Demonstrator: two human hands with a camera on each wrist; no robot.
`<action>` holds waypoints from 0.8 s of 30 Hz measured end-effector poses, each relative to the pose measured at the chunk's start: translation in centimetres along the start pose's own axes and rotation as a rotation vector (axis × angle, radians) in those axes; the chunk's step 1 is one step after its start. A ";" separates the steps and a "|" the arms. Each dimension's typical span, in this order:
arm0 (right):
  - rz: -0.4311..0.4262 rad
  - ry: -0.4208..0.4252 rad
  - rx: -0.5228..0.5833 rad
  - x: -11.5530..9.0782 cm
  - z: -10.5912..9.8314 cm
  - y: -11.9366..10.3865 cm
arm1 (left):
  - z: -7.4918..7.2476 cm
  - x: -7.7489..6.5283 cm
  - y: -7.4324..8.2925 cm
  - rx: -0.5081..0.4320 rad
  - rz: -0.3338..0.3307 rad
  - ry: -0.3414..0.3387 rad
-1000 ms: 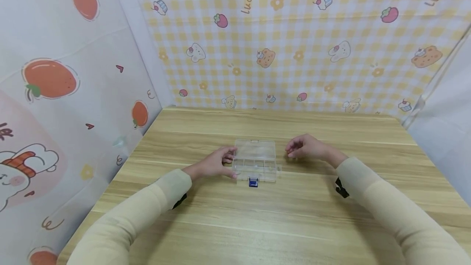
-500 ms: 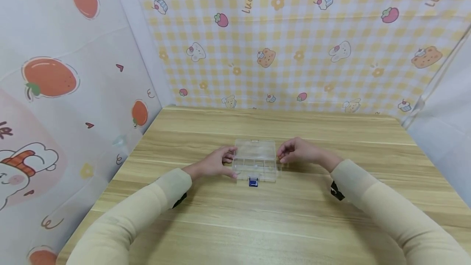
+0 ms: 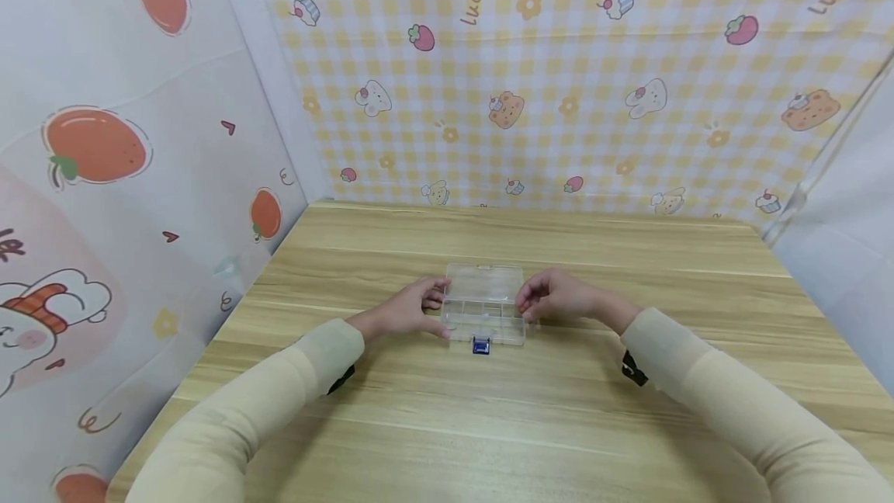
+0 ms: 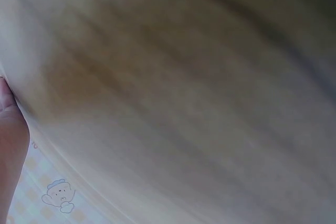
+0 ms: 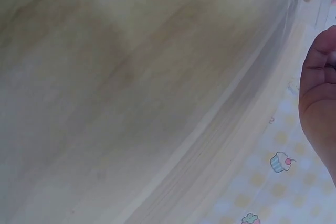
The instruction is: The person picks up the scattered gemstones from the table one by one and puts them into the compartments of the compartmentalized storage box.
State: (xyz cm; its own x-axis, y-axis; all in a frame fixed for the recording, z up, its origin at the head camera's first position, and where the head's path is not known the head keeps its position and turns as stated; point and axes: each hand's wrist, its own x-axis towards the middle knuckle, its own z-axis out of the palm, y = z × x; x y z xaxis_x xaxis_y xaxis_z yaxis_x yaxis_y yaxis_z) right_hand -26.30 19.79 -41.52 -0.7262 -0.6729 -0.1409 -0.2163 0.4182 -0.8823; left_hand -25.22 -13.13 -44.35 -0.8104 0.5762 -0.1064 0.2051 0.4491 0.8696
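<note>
A clear plastic compartment box (image 3: 484, 323) lies on the wooden table with its lid (image 3: 484, 283) folded back. A dark blue latch (image 3: 481, 345) hangs at its front. My left hand (image 3: 405, 311) holds the box's left side, thumb at the front corner and fingers by the lid. At the right edge is my right hand (image 3: 562, 296), its fingers bent and fingertips close together. Whether they pinch something small is unclear. The left wrist view catches a sliver of the left hand (image 4: 11, 145); the right wrist view catches part of the right hand (image 5: 321, 85).
Wood-grain table (image 3: 447, 425) surrounds the box. A yellow checked cloth (image 3: 531, 99) with cartoon prints hangs behind the table. Another printed cloth (image 3: 174, 177) stands along the left side, and a pale curtain (image 3: 845, 254) is at the right.
My right hand has moved left and slightly nearer, from the table beside the box to the box's right edge. The left hand and the box have stayed in place.
</note>
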 end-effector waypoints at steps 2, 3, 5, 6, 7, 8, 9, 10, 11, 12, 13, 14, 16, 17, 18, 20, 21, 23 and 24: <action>-0.002 -0.006 0.005 0.0 0.1 0.0 | 0.0 0.0 0.0 0.000 -0.001 0.000; -0.005 -0.010 0.007 0.1 0.2 0.0 | 0.0 0.0 -0.1 -0.001 0.000 -0.001; -0.010 -0.018 0.013 0.1 0.3 0.1 | 0.0 0.1 -0.1 -0.007 0.003 -0.003; -0.011 -0.022 0.019 0.1 0.4 0.1 | 0.0 0.1 -0.1 -0.011 0.001 -0.007; -0.014 -0.026 0.022 0.2 0.5 0.1 | 0.0 0.1 -0.1 -0.013 -0.002 -0.010; -0.015 -0.029 0.024 0.2 0.5 0.2 | -0.1 -0.1 0.3 -0.016 -0.002 -0.015; -0.013 -0.032 0.027 0.2 0.6 0.2 | -0.1 -0.1 0.3 -0.017 -0.002 -0.014; -0.012 -0.033 0.031 0.2 0.7 0.2 | -0.1 -0.1 0.3 -0.015 -0.002 -0.014; -0.011 -0.034 0.030 0.2 0.8 0.1 | -0.1 -0.1 0.3 -0.013 -0.006 -0.013; -0.007 -0.034 0.031 0.2 0.8 0.1 | -0.1 -0.1 0.3 -0.010 -0.006 -0.011; -0.002 -0.035 0.032 0.2 0.9 0.1 | 0.0 -0.1 0.3 -0.007 -0.004 -0.006; 0.004 -0.037 0.035 0.2 1.0 0.0 | 0.0 -0.1 0.3 -0.006 0.001 0.000; 0.012 -0.043 0.038 0.2 1.1 -0.2 | 0.1 0.1 -0.1 -0.003 0.003 0.008; 0.017 -0.048 0.042 0.2 1.2 -0.2 | 0.1 0.1 -0.1 -0.005 0.003 0.009; 0.022 -0.052 0.049 0.2 1.3 -0.3 | 0.1 0.2 -0.1 -0.006 0.005 0.011; 0.023 -0.058 0.056 0.2 1.4 -0.3 | 0.1 0.1 -0.1 -0.007 0.004 0.013; 0.022 -0.059 0.057 0.2 1.4 -0.3 | 0.1 0.1 0.0 -0.006 0.003 0.013; 0.018 -0.060 0.058 0.2 1.5 -0.2 | 0.1 0.1 0.0 -0.005 0.002 0.014; 0.014 -0.059 0.056 0.2 1.5 -0.1 | 0.1 0.1 0.0 -0.003 0.002 0.014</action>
State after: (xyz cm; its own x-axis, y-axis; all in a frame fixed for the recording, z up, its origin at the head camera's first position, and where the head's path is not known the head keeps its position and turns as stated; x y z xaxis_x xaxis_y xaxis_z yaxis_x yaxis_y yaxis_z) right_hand -25.48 18.69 -42.07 -0.6886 -0.7029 -0.1782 -0.1686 0.3942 -0.9034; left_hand -25.24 -13.00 -44.40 -0.8176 0.5674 -0.0979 0.2049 0.4456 0.8715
